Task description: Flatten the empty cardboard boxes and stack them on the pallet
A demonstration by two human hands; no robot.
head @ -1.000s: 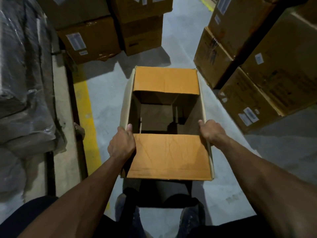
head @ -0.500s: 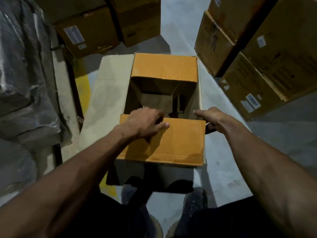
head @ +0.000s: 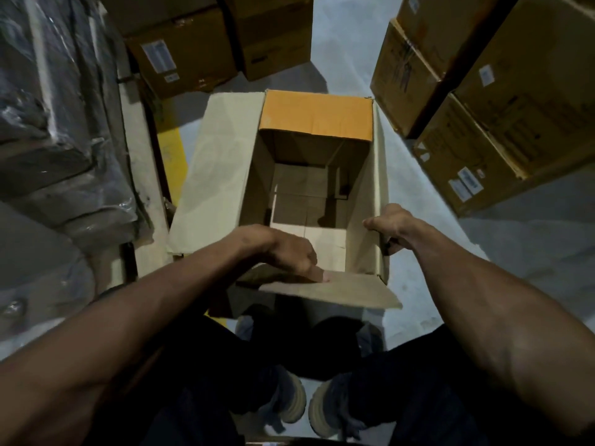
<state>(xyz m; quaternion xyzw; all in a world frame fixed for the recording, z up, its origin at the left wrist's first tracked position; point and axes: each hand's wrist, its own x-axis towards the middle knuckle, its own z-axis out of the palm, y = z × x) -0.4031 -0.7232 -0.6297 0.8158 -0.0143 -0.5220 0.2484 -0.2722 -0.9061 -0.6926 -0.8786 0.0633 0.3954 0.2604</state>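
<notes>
An empty open cardboard box (head: 360, 201) stands upright on the concrete floor just in front of my feet. Its far flap (head: 315, 114) shows orange, its left flap (head: 219, 175) is spread out flat to the left, and its near flap (head: 335, 291) is folded out towards me. My left hand (head: 286, 252) curls over the box's near edge, with a fingertip lying on the near flap. On the box's right side, my right hand (head: 391, 226) grips the top edge of the wall, thumb on the inside. The inside of the box is bare.
Sealed labelled cartons (head: 483, 130) are stacked close on the right, and more cartons (head: 193, 49) stand at the back. Plastic-wrapped goods (head: 58, 123) fill the left side beside a yellow floor line (head: 174, 149). My shoes (head: 309, 410) are right below the box.
My left hand moved from the box's left side to the near flap, which has swung from over the opening out towards me. The left flap has dropped open. My right hand stays on the right wall.
</notes>
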